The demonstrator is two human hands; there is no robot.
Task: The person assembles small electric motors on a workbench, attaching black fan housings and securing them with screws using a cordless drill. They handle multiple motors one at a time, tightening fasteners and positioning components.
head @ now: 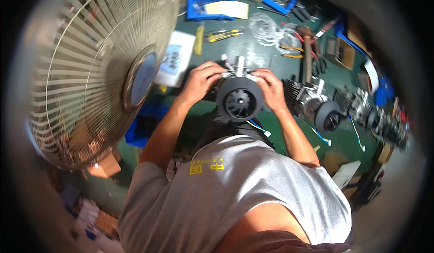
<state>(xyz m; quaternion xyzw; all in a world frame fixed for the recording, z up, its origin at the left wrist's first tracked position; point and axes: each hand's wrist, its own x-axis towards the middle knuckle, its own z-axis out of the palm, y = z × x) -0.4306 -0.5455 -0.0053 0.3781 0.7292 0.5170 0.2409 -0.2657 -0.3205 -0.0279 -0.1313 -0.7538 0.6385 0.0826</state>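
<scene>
A metal blower or heater unit (240, 98) with a round black fan housing faces me at the front edge of the bench. A short metal pipe stub (240, 64) stands up at its far side. My left hand (202, 80) grips the unit's left side, fingertips on the metal body. On the opposite side my right hand (271, 86) holds it with thumb and fingers. Blue and yellow wires with a white connector (267, 134) hang from its near side. Another white connector (223, 57) sticks up by my left fingertips. The unit's underside is hidden.
Similar units (313, 102) line the bench to the right. A large caged fan (101, 73) fills the left. Farther back are a blue bin (195, 8), a yellow utility knife (223, 35), coiled clear tubing (262, 29), a hammer (308, 52) and pliers (320, 64).
</scene>
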